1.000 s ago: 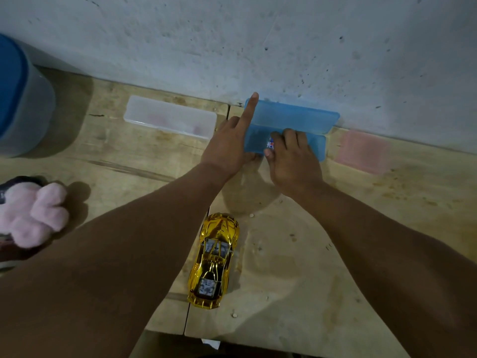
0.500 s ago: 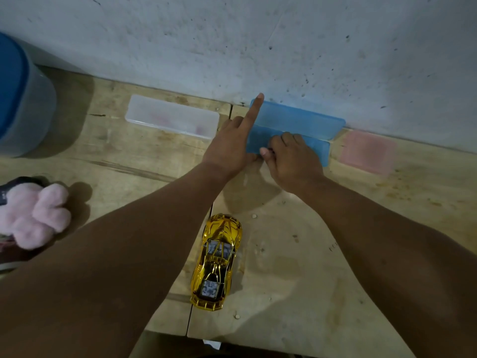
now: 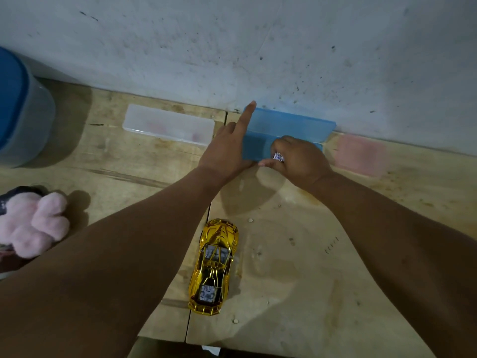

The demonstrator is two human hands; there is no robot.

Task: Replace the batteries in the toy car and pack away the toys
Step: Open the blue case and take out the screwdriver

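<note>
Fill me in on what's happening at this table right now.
A person is working at the open blue case against the wall. The left hand steadies its left end, index finger stretched up along the raised lid. The right hand pinches a small white battery at the case's front edge. The gold toy car lies untouched nearer the person, with a pink plush toy off to the left.

Gold toy car (image 3: 214, 267) upright on table; blue case (image 3: 284, 130) open.
</note>
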